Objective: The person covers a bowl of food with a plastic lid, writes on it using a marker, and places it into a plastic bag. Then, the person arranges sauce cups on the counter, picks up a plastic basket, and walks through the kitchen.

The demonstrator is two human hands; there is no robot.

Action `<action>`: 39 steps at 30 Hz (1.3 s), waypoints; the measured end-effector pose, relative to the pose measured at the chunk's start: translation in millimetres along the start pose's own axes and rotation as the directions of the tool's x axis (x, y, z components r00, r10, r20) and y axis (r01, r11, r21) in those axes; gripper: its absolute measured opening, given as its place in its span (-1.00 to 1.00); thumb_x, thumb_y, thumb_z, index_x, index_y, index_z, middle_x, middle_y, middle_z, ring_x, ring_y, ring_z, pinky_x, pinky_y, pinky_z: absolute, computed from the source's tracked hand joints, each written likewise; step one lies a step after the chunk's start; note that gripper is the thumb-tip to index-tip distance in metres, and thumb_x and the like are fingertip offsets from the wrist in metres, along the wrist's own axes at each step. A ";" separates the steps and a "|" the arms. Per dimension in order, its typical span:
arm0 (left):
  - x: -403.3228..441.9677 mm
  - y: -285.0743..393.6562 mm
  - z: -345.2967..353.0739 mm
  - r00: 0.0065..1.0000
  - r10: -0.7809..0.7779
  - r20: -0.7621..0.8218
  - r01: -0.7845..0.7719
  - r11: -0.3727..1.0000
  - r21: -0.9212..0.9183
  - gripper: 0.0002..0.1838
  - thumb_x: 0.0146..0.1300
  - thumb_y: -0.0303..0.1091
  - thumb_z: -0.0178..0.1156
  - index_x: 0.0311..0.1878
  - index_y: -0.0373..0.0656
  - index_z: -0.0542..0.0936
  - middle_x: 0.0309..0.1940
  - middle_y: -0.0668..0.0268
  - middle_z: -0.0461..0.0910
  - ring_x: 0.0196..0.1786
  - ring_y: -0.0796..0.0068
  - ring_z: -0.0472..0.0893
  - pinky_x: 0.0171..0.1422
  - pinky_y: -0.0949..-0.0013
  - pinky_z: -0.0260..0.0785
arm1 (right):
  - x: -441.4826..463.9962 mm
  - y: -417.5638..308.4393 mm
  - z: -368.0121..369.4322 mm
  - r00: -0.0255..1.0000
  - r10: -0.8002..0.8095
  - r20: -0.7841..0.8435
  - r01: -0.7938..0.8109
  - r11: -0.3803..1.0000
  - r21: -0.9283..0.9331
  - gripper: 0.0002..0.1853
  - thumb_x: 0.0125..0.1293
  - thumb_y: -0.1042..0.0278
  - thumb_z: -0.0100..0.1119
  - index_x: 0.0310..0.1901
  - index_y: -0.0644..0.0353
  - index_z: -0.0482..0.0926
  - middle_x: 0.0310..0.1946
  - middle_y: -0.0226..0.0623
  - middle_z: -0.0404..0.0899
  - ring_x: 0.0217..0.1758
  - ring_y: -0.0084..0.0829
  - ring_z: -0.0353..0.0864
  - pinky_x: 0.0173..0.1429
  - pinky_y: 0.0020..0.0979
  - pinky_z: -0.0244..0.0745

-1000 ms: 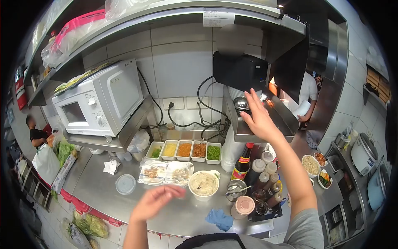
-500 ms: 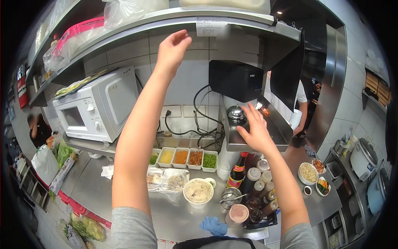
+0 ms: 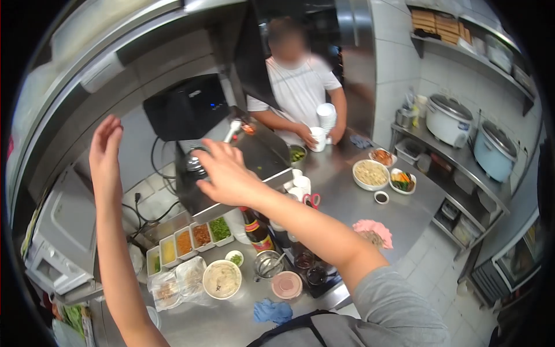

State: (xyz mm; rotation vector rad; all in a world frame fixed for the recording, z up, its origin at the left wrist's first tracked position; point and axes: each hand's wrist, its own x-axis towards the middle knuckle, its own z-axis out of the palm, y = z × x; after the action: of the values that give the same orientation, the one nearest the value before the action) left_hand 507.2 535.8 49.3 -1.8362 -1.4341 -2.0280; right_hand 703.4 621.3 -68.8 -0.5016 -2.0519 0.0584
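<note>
My right hand (image 3: 228,172) is over the steel shelf (image 3: 269,170), fingers spread and nothing held. Its fingers partly cover a shiny call bell (image 3: 195,164); whether they touch it I cannot tell. Raised at the left, my left hand (image 3: 107,147) is empty, its fingers loosely bent and apart from the thumb, near the tiled wall. Behind the bell stands a black printer-like box (image 3: 186,107) with blue lights. On the counter below are a white bowl of pale food (image 3: 222,279) and a small cup of chopped greens (image 3: 234,258).
A row of topping tubs (image 3: 184,244), a dark sauce bottle (image 3: 257,234) and a blue cloth (image 3: 273,311) are on the counter. Further right are a noodle bowl (image 3: 370,174) and side dishes. Across the counter, a person (image 3: 298,87) holds stacked white cups (image 3: 325,118).
My view has swung right, bringing the person with cups and the rice cookers further into sight. My right hand stays by the bell; my left hand remains raised, now seen further left.
</note>
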 end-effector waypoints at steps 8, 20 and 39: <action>-82.3 -13.0 79.7 0.975 0.134 0.177 -0.129 0.991 -0.037 -0.70 0.32 -0.41 -0.07 0.08 -0.32 0.38 0.09 0.17 0.40 0.22 0.39 0.33 0.30 0.38 0.10 | -43.7 18.6 -100.3 0.987 -0.155 0.032 0.017 0.307 0.951 -0.77 0.18 0.52 0.04 -0.12 0.37 0.50 -0.11 -0.10 0.47 -0.09 -0.34 0.53 0.03 -0.36 0.43; -96.9 -32.2 95.2 0.993 0.090 -0.076 -0.089 0.996 0.016 -0.78 0.37 -0.48 -0.22 -0.07 -0.34 0.39 -0.28 0.20 0.47 -0.35 0.58 0.49 -0.05 0.50 0.30 | -240.3 359.1 -15.7 0.723 0.630 0.284 -0.684 0.711 0.164 -0.36 -0.10 0.39 0.32 0.09 0.34 0.34 0.00 -0.08 0.46 0.02 -0.27 0.48 0.07 -0.36 0.41; -101.4 -54.5 60.1 0.989 0.081 -0.124 -0.056 0.980 0.191 -0.86 0.33 -0.51 -0.23 -0.19 -0.27 0.36 -0.30 0.26 0.31 -0.46 0.69 0.28 -0.26 0.61 0.17 | -260.0 449.5 83.7 0.747 0.518 0.416 -0.664 0.596 0.452 -0.08 -0.38 0.34 0.46 0.14 0.25 0.20 0.00 -0.14 0.42 0.12 -0.29 0.40 0.21 -0.33 0.27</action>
State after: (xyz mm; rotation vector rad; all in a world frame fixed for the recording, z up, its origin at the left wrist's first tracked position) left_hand 550.3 552.8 -72.0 -1.6239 -1.4487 -1.8720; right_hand 891.3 948.5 -435.3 -0.8002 -1.8619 1.1837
